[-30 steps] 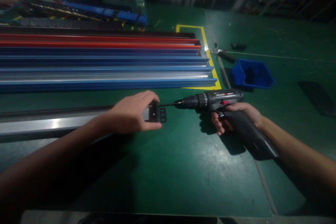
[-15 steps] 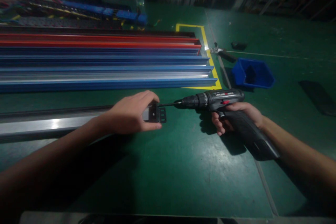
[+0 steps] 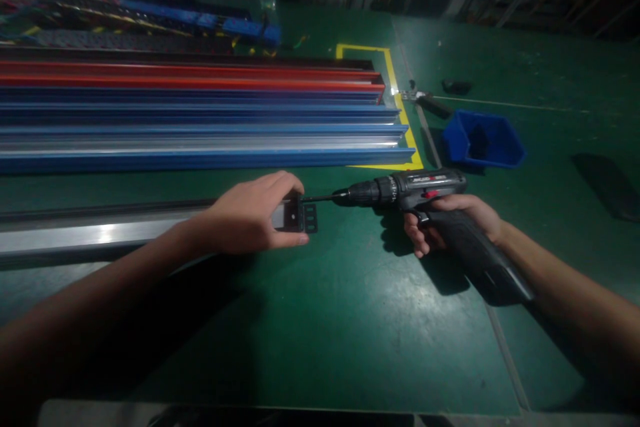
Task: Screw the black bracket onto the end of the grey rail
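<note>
At rail (image 3: pixel 100 235) end, drill (image 3: pixel 415 192) lies level, bit leftward.

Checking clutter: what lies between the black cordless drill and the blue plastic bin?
Head view: only bare green mat between black cordless drill and blue plastic bin.

The view slides up a touch: the drill (image 3: pixel 405 188) in the right hand (image 3: pixel 453 217) and the left hand (image 3: pixel 253 213) on the bracket (image 3: pixel 301 217) sit marginally higher.

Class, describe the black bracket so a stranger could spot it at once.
On the green bench, find the grey rail nearest the person. At its right end, by the left hand, sits the black bracket. It alone is short, slotted and touched by the drill.
</note>
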Demonstrator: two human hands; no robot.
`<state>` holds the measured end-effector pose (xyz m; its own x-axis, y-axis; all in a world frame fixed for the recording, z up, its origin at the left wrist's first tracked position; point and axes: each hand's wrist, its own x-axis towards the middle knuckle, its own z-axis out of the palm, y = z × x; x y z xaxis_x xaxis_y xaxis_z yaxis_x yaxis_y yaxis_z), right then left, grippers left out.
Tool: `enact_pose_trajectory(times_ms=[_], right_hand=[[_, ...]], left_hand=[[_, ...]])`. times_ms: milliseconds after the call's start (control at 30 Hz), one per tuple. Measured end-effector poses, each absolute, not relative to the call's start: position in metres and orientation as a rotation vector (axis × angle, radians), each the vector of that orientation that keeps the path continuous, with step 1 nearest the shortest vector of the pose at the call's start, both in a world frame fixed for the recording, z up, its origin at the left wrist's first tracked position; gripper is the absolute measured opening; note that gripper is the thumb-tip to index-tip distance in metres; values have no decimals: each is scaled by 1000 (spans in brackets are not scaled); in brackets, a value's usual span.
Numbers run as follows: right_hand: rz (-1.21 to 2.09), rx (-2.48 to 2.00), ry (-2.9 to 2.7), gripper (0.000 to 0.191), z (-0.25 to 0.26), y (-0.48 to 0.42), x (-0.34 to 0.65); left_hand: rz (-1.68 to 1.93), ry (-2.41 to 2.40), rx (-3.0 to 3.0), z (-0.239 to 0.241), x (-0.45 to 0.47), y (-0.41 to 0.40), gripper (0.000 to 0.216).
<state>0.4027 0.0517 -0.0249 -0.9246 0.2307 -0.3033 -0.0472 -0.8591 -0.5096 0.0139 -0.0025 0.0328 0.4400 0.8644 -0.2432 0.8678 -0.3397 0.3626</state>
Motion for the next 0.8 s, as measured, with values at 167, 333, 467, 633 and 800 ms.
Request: enact_pose_trajectory(times_ms=[167,333,467,633,800], right_hand=[[2852,-538,-735,42,-26,52,403],[2843,-583,-723,41,-26,51,404],[2834,-608,-757,42,-25,52,404],[2831,-589,-763,43,-26,52,404],[2821,-610,-773,42,-25,51,404]], left_hand=[[1,1470,2261,32,14,-3,64],[-2,1470,2259,32,14,-4,63],[-7,1478,2257,32,14,-4,65],[-5,1490,2251,32,14,-4,66],[-7,1490,2234,32,15,-3,67]])
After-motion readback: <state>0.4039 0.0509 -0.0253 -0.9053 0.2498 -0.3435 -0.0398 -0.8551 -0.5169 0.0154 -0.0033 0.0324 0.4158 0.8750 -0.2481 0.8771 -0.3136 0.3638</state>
